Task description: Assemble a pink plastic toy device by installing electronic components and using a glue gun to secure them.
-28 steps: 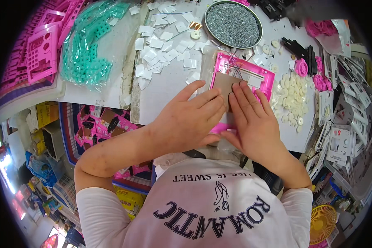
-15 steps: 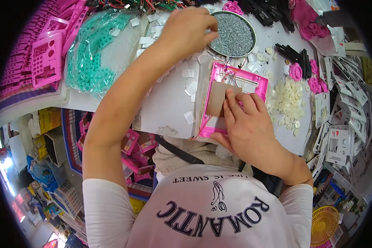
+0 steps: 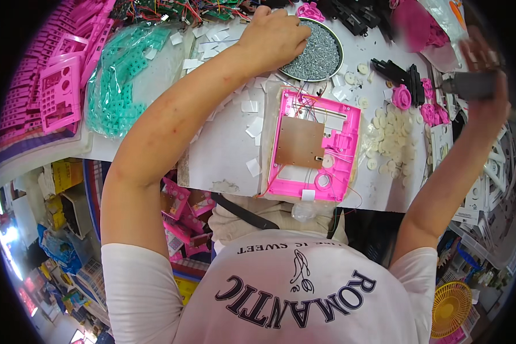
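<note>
My left hand [image 3: 274, 39] reaches over the rim of a round tray [image 3: 342, 54] full of small grey screws [image 3: 315, 54]. Its fingers are pinched together at the screws; what they hold is hidden. Far to the right, my right hand [image 3: 487, 57] is around a dark electric screwdriver [image 3: 473, 85]; motion blurs its fingers. Between the hands an open pink plastic housing [image 3: 350, 143] lies on the table, untouched. A flat brown board [image 3: 298, 143] sits inside it, with thin coloured wires [image 3: 307, 103] at its far end.
White round discs [image 3: 390, 137] and black plastic parts [image 3: 401, 74] lie right of the housing. Small white squares [image 3: 250, 106] are scattered left of it. A bag of green parts [image 3: 120, 86] and stacked pink panels [image 3: 60, 92] stand farther left. White panels [image 3: 470, 195] are piled at right.
My right hand has left the brown board and swung out to the electric screwdriver, which has moved down with it. My left hand stays at the screw tray, its fingertips over the screws.
</note>
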### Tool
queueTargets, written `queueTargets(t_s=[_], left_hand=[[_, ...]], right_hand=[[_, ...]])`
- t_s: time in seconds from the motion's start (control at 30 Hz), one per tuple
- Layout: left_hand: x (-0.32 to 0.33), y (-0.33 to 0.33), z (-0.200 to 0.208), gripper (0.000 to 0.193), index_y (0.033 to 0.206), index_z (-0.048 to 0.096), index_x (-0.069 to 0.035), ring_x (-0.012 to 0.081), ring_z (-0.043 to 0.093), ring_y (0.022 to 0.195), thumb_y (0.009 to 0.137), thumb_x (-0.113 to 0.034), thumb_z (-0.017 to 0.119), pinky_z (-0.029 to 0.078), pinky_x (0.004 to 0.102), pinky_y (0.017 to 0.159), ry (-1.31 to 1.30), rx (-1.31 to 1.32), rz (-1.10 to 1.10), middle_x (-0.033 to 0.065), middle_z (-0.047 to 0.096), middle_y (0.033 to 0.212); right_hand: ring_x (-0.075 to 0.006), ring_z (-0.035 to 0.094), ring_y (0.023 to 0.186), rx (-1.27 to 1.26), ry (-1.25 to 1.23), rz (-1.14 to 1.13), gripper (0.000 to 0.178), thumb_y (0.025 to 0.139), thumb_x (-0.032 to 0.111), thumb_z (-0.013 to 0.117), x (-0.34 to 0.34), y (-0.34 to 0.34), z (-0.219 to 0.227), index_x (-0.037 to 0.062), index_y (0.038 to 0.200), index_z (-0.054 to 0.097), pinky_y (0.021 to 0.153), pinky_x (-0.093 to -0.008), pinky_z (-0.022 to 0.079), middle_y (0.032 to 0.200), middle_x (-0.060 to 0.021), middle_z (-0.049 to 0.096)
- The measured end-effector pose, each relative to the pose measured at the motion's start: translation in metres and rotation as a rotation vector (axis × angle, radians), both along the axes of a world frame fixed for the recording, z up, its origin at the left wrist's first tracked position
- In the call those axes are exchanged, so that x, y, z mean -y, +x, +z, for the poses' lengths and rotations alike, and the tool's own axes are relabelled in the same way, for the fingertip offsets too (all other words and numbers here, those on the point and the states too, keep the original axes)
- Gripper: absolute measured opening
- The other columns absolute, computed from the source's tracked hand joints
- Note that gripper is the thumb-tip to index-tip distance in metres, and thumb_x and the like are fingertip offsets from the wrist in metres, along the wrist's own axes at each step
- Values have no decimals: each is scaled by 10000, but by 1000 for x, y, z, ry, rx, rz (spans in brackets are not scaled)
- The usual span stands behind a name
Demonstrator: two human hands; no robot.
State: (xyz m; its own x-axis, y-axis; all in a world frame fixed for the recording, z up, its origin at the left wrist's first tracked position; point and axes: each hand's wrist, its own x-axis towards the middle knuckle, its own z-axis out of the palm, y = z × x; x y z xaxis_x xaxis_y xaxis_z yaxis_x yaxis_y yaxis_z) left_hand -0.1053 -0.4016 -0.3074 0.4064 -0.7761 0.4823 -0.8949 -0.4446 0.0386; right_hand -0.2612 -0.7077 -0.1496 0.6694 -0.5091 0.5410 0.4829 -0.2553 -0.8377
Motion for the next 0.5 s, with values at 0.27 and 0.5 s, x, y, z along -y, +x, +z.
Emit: queueTargets(t_s=[0.27,0.5], left_hand=[[-1,13,-6,190,771,703,-110,272,634,882,844,-283,676,418,455,808,22,-105,78,92,679,810],[-42,-99,46,127,901,697,-118,265,618,798,818,-195,755,440,387,769,-166,-319,-180,44,633,812]], right_hand=[[-175,561,792,-230,65,520,364,988,127,517,-88,7,-38,-56,1304,513,1016,-506,484,900,-89,564],[-85,435,614,3,180,910,281,969,274,577,-140,-35,-43,136,1211,540,677,-301,445,671,58,499]])
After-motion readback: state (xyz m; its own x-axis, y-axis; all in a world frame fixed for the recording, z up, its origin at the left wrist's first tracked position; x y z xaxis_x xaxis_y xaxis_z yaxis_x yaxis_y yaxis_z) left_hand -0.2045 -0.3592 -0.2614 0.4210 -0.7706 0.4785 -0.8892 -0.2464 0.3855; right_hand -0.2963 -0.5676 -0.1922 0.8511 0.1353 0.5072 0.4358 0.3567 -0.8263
